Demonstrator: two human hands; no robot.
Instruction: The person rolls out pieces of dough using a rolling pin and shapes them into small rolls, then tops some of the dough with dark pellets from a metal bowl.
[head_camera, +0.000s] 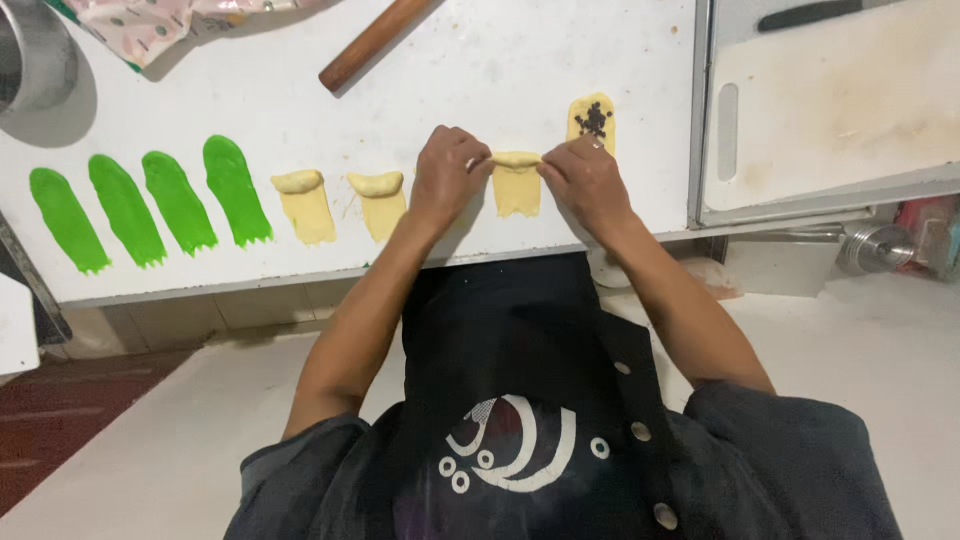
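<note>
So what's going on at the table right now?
A person is working dough on a white table. Both hands, left hand and right hand, pinch the rolled far end of a yellow dough strip. Two yellow strips with rolled ends lie to its left, then four flat green strips. A yellow strip topped with dark bits waits beyond the right hand. A rolling pin lies farther back.

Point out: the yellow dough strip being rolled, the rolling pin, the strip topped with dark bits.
Yellow dough strip (516, 192), head view, flat lower part.
Rolling pin (372, 43), head view, middle of the wooden shaft.
Topped strip (592, 120), head view, on the dark bits.
</note>
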